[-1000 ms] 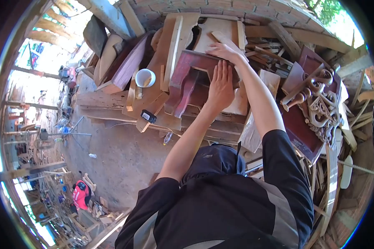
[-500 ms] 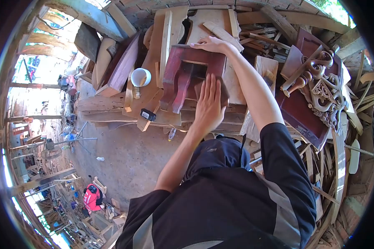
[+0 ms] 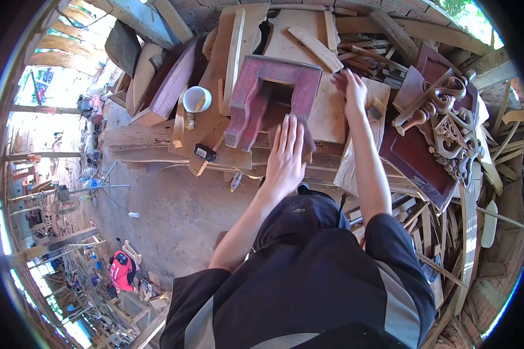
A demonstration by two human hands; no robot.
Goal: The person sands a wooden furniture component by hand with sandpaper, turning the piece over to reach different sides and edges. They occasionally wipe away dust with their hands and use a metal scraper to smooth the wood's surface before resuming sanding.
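A dark red U-shaped wooden furniture part [image 3: 272, 68] lies on a pile of pale boards [image 3: 326, 110]. My left hand [image 3: 285, 156] rests flat on the near end of its right leg, fingers straight and close together. A dark patch shows beside the fingers; whether anything lies under the palm I cannot tell. My right hand [image 3: 353, 88] is off the part and sits on the edge of a pale board [image 3: 374, 93] to its right, fingers bent, nothing visibly held. A small brush-like tool [image 3: 377, 108] lies just beyond that hand.
A white cup [image 3: 196, 99] and a small black device [image 3: 205, 152] sit on planks to the left. A carved scrollwork piece [image 3: 445, 136] on a dark red panel lies at the right, amid scrap strips. A person in red [image 3: 120, 270] crouches far below left.
My right hand left the top edge of the red part and moved right onto the pale board. My left hand slid toward me along the part's right leg.
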